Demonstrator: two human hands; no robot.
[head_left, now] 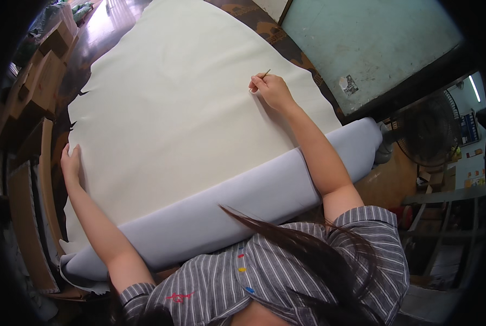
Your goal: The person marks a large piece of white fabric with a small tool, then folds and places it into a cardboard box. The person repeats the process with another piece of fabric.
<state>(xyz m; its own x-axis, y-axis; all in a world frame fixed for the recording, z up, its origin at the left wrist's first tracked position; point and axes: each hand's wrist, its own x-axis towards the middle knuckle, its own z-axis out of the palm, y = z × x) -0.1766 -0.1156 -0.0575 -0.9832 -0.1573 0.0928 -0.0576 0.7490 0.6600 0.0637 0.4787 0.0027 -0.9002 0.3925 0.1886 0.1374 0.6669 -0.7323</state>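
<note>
A large sheet of cream leather (183, 103) with ragged edges lies spread over the table before me. Its near part folds over the table's front, showing a pale bluish-grey underside (221, 209). Toward the upper right of the sheet, my right hand (274, 91) is closed around a slim pen-like stick (267, 71), whose dark end pokes out above the fingers. The stick's other end is hidden by the hand. At the sheet's left edge rests my left hand (72, 163), open, thumb and fingers apart, with nothing visible in it.
Cardboard boxes (43, 87) are stacked along the left side, with flat cardboard (28, 228) leaning below them. A worn pale-green cabinet (368, 43) stands at the far right. Past it is a black fan (428, 127). Dark patterned table covering (254, 16) shows beyond the leather.
</note>
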